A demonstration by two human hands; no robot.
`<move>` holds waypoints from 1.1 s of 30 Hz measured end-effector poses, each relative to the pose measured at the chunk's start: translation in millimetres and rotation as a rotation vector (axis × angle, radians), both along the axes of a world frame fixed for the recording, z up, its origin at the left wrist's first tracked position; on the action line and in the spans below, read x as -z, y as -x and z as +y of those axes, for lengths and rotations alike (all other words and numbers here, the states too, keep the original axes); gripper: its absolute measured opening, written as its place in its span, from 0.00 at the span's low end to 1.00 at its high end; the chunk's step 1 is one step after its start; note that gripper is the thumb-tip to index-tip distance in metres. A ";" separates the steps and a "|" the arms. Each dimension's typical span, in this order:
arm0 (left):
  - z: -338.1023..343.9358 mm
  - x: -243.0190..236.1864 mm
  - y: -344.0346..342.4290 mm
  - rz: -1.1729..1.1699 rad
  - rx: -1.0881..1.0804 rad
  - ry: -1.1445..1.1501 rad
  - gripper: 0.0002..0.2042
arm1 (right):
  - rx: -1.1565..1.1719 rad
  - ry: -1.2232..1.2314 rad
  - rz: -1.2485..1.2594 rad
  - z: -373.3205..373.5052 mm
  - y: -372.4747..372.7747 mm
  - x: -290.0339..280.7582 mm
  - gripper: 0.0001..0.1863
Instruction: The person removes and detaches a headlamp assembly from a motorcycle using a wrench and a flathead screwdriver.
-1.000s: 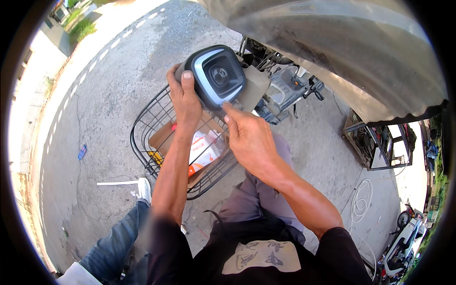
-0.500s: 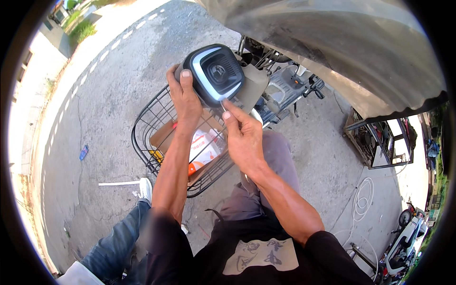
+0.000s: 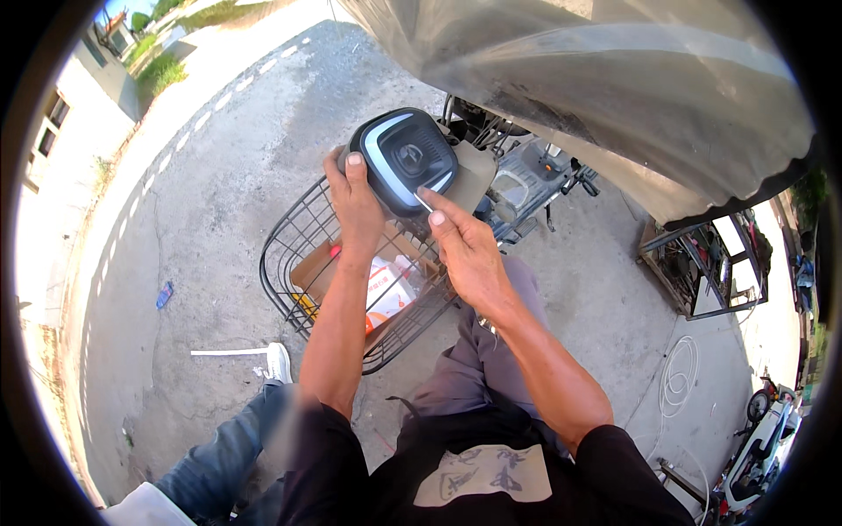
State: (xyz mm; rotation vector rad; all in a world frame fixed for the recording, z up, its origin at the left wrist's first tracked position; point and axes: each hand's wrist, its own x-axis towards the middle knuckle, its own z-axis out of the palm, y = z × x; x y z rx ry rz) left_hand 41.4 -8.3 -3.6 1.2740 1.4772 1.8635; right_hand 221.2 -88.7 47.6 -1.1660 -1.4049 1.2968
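Observation:
A rounded headlight (image 3: 410, 159) with a black casing and a light silver trim sits above the front of an electric scooter (image 3: 478, 175). My left hand (image 3: 358, 206) is closed round its left side, the thumb on the front rim. At the lower edge of the trim, my right hand (image 3: 469, 254) pinches a thin pale rod (image 3: 424, 203), its tip against or close to the headlight; the rod's kind cannot be made out. Under my hands hangs a black wire basket (image 3: 285, 237). It holds a cardboard box (image 3: 317, 272) with a white and orange package (image 3: 390, 294) inside.
A person in jeans (image 3: 224, 438) and a white shoe (image 3: 279, 361) is at my left. A grey plastic sheet (image 3: 605, 96) hangs at upper right. Farther right are a metal frame rack (image 3: 715, 267), a coiled white hose (image 3: 677, 377) and a parked motorbike (image 3: 754, 447). A blue scrap (image 3: 164, 295) lies on the concrete.
The whole view has shifted, so the headlight, basket and hands appear slightly lower and farther right. Both hands keep their places on the headlight and the rod.

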 end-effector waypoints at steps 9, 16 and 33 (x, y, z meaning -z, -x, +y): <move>8.9 14.2 -0.1 -0.094 0.071 -0.103 0.35 | 0.053 -0.386 -0.410 -3.4 -29.1 9.9 0.20; 9.4 4.4 10.5 -0.229 0.199 -0.044 0.34 | -0.078 -0.483 -0.613 1.9 -55.1 -10.9 0.18; 6.8 -28.0 8.0 -0.536 0.319 0.187 0.27 | -0.271 -1.227 -0.949 80.0 -37.4 -32.5 0.18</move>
